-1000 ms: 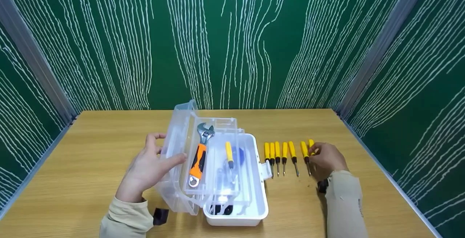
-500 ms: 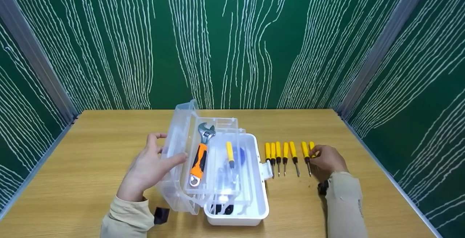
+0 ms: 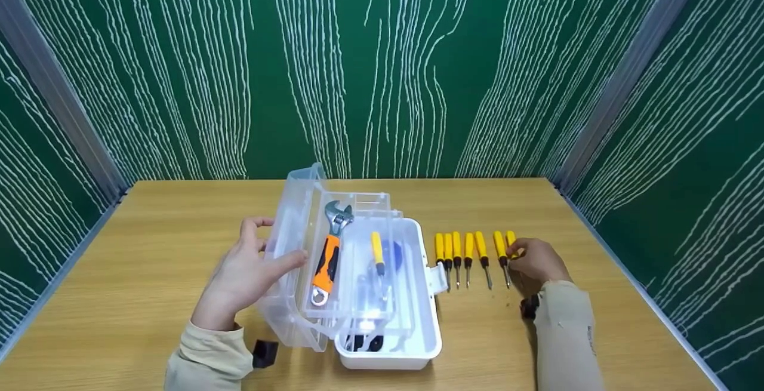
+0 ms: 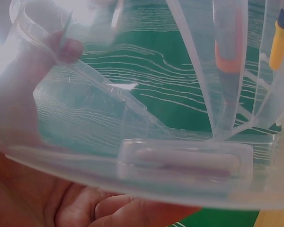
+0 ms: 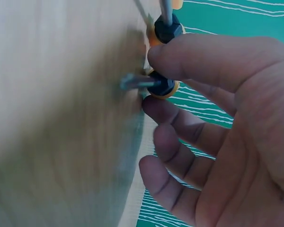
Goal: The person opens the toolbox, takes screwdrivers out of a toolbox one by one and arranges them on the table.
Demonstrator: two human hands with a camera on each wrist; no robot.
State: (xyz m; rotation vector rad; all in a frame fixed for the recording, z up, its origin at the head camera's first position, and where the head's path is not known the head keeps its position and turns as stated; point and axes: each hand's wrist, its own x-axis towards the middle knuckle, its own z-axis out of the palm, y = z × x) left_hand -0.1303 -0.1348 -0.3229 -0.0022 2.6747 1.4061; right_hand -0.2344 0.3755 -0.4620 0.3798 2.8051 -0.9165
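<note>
My left hand point(image 3: 242, 274) grips the raised clear lid point(image 3: 289, 215) of a toolbox, thumb inside and fingers behind it. The white base point(image 3: 434, 343) stands on the table. Clear trays by the lid hold an adjustable wrench point(image 3: 327, 262) with an orange and black handle, and a yellow-handled screwdriver point(image 3: 376, 248). At the right, my right hand point(image 3: 542, 259) pinches the last screwdriver point(image 5: 162, 86) of a row between thumb and index finger; the other fingers are loosely bent. In the head view that hand hides most of this screwdriver.
Several more yellow screwdrivers point(image 3: 468, 248) lie side by side, tips toward me, right of the box. A white latch point(image 3: 437, 279) juts from the box toward them. Black items point(image 3: 375, 343) sit in the base. Green walls point(image 3: 382, 68) surround the table.
</note>
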